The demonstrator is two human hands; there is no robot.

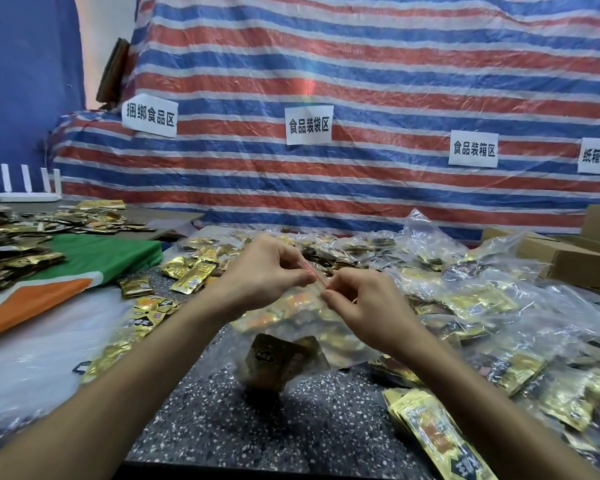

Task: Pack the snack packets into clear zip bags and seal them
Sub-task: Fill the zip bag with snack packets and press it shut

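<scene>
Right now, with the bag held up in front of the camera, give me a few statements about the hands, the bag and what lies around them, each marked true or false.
1. The left hand and the right hand both pinch the red zip strip at the top of the clear zip bag. True.
2. The clear zip bag is empty. False: snack packets show inside it.
3. Cardboard boxes stand to the right of the hands. True.
4. The green and orange cloth lies to the right of the hands. False: it lies to their left.
</scene>
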